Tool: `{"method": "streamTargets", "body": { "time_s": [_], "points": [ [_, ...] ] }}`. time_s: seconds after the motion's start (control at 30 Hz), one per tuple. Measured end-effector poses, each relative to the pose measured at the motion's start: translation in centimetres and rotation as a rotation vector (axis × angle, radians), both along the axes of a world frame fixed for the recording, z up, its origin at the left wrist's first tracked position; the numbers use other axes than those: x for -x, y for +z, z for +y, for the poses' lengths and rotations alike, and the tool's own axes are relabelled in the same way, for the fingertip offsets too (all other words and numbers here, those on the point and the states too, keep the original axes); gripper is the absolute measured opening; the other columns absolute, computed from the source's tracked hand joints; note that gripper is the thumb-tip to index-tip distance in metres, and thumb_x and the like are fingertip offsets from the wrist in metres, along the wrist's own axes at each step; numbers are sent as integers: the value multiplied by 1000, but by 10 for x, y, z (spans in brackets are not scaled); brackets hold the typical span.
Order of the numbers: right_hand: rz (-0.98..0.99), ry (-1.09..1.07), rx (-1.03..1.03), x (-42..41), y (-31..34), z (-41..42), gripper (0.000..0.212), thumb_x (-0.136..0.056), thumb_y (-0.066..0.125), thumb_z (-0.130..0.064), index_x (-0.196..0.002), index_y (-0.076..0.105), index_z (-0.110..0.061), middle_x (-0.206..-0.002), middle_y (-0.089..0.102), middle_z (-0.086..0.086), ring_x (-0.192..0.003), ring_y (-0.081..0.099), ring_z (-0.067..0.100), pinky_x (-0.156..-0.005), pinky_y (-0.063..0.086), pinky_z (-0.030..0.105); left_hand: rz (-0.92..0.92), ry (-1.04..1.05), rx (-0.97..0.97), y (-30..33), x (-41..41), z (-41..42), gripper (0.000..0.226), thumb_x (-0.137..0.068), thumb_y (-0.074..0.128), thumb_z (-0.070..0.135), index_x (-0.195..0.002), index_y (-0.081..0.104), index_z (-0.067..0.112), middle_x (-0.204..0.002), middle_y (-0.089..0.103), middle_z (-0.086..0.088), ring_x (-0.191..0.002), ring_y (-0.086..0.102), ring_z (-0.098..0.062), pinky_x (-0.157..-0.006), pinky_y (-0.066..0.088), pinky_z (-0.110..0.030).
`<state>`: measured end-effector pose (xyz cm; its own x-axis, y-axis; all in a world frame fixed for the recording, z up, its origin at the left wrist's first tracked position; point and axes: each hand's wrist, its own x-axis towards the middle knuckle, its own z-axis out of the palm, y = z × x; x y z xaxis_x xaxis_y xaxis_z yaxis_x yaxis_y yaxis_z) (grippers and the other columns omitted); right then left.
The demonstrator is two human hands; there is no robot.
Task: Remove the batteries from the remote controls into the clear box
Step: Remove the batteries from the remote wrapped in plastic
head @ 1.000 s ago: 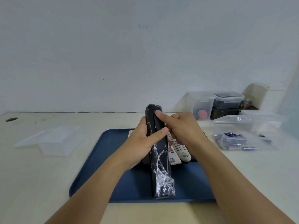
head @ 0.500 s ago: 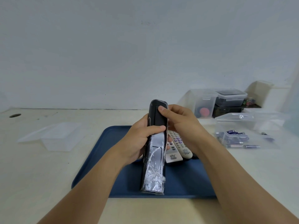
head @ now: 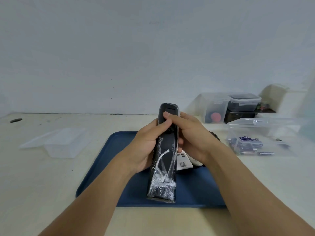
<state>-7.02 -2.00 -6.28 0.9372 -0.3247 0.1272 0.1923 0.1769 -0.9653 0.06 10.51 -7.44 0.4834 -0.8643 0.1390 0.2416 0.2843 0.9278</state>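
Note:
A long black remote (head: pixel 164 160) wrapped in crinkled clear film stands nearly upright above the blue tray (head: pixel 109 160), its back towards me. My left hand (head: pixel 144 147) grips its left side with the thumb across the upper back. My right hand (head: pixel 190 138) clasps the right side, its thumb pressed on the upper back too. Behind my right hand lie white remotes (head: pixel 184 160) on the tray, mostly hidden. The clear box (head: pixel 265 133) at the right holds several batteries (head: pixel 245 142).
An empty clear container (head: pixel 63 143) and its lid (head: pixel 34 142) lie on the table at the left. Lidded plastic boxes (head: pixel 243 103) and a black box (head: pixel 238 114) stand at the back right against the wall. A dark hole (head: pixel 16 120) marks the far left tabletop.
The black remote has turned from edge-on until its back faces me, and it sits a little higher. Both thumbs have shifted onto its upper back.

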Motion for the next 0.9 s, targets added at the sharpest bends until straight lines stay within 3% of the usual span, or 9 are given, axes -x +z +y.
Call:
{"method": "streamTargets", "body": {
  "time_s": [0.1,0.2,0.47,0.57,0.63,0.7,0.77,0.9],
  "points": [
    [16,-14,-24,-1,-1,0,31,-92,69,-28,-104,62,-1,-55,56,6,-33,35,15,-32,30,20,18,-15,-29,-2,-3,0,46,-101,56,33,-129,56,-4,-86,67,-23,-71,67,-32,-70,61,-39],
    [9,-55,-34,-1,-2,0,22,-93,68,-24,-93,62,-2,-54,55,8,-31,35,14,-30,29,18,2,10,-25,-6,-3,-1,35,-103,51,19,-128,53,-5,-84,68,-24,-70,68,-33,-69,61,-40],
    [-50,-60,15,-1,-3,-1,18,-94,68,-21,-94,61,-4,-60,58,8,-35,45,15,-31,33,20,17,21,15,-6,-4,-2,29,-100,56,13,-126,58,1,-84,70,-19,-68,70,-28,-62,61,-37],
    [-89,21,6,2,-1,-4,26,-94,69,-23,-103,62,0,-73,56,14,-45,44,19,-40,41,26,-15,78,-11,-3,-10,0,39,-92,68,22,-124,57,3,-87,73,-20,-68,73,-27,-58,61,-34],
    [-101,5,49,2,-1,-4,24,-91,72,-25,-101,66,-4,-79,60,10,-63,52,24,-54,50,29,-72,189,-23,-1,-17,3,42,-86,73,28,-121,59,7,-90,75,-22,-66,73,-30,-58,62,-37],
    [-78,-62,164,0,-1,-1,30,-88,75,-30,-100,67,-4,-84,64,3,-72,60,18,-62,52,25,-86,314,56,1,-23,4,37,-89,75,24,-120,59,12,-98,75,-22,-75,74,-34,-64,64,-43],
    [-72,-104,295,-3,-4,7,27,-85,78,-30,-103,68,-13,-82,65,-7,-64,62,8,-56,48,17,-120,419,170,4,-27,7,30,-94,70,23,-120,57,17,-107,76,-16,-84,75,-31,-67,62,-41],
    [-171,-135,396,-13,-16,32,28,-89,74,-19,-103,66,-41,-84,66,-4,-54,59,14,-48,46,21,-311,453,216,16,-36,19,27,-89,72,23,-115,67,29,-107,77,-3,-93,73,-19,-75,59,-31]
  ]
}}
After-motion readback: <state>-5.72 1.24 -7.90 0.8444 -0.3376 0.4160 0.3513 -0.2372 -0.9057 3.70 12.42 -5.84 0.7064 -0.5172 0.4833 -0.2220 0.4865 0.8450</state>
